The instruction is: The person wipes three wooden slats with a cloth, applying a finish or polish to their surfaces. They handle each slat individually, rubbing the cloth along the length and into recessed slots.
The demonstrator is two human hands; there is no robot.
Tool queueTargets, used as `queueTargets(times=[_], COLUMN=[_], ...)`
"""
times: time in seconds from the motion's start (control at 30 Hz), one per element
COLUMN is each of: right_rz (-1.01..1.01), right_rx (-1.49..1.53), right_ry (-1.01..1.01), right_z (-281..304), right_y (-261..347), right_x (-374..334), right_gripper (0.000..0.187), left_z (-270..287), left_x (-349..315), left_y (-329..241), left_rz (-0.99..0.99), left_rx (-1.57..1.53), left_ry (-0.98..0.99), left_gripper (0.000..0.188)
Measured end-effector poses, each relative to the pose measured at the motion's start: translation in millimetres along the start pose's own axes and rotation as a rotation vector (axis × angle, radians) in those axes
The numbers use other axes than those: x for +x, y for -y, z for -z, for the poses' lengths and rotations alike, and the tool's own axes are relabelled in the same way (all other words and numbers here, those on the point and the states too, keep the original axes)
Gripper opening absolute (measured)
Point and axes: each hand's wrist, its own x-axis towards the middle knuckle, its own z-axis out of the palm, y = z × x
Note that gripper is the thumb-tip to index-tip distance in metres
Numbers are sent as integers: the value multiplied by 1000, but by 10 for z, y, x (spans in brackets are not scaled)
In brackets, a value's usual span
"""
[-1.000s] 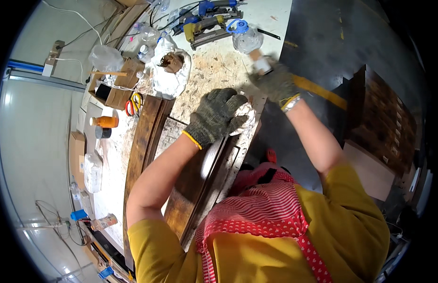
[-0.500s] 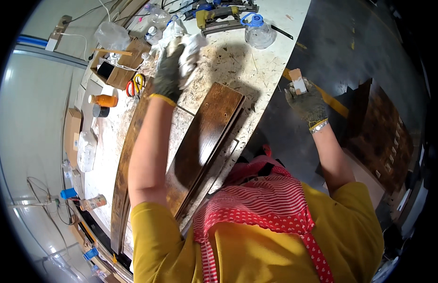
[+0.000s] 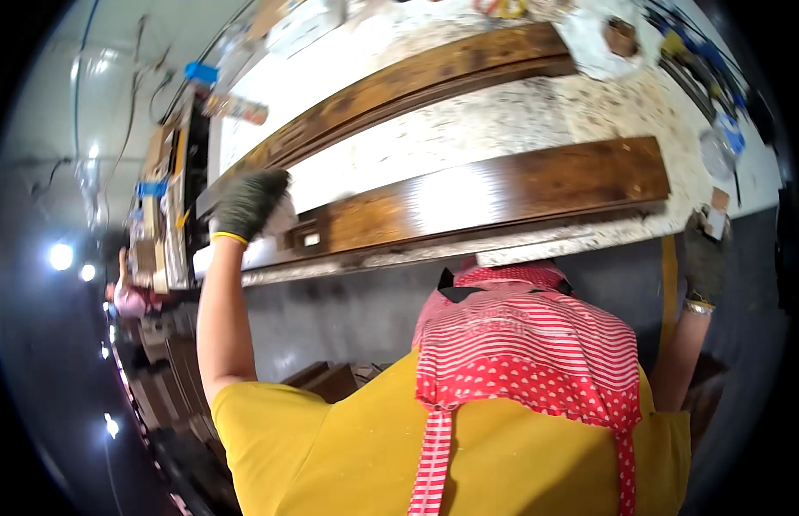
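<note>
My left hand (image 3: pixel 251 206), in a dark glove with a yellow cuff, is closed around a whitish cloth (image 3: pixel 283 217) at the left end of the nearer board. That stained brown wooden board (image 3: pixel 537 181) lies along the table's near edge, glossy in the middle, with a small rectangular pale slot (image 3: pixel 311 239) near its left end. Behind it lies a second long brown board (image 3: pixel 434 77). Out beyond the table's right corner, my right hand (image 3: pixel 707 262), gloved too, grips a small tan-and-white block (image 3: pixel 717 215).
The white table (image 3: pixel 494 120) is specked with brown stains. At its right lie tools (image 3: pixel 691 69) and a clear bottle with a blue cap (image 3: pixel 722 146). A brown piece (image 3: pixel 621 37) sits on plastic. Another person (image 3: pixel 133 297) is far left. Dark brown boxes (image 3: pixel 326 378) stand on the floor.
The view has turned left. My left hand has gone with the cloth from the table's far part to the nearer board's left end. My right hand still holds the small block.
</note>
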Motion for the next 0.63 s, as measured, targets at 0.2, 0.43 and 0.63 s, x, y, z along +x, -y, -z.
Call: queueTargets(times=[0.2,0.43,0.63], right_rz=[-115,144,-126], right_rx=[-511,-1125,-308], right_ry=[-79,120,69], right_z=[-332,-1060,-1112], right_y=[-275,-1172,-1523], right_x=[563,606,746], right_gripper=[42,47,51], left_z=[-591,-773,-1036], left_x=[-215,-371,-444], left_y=[-99,578,782], left_rz=[-172,-90,-169], left_rx=[88,170,153], left_ry=[229,159,-76], left_gripper=[22,20,20])
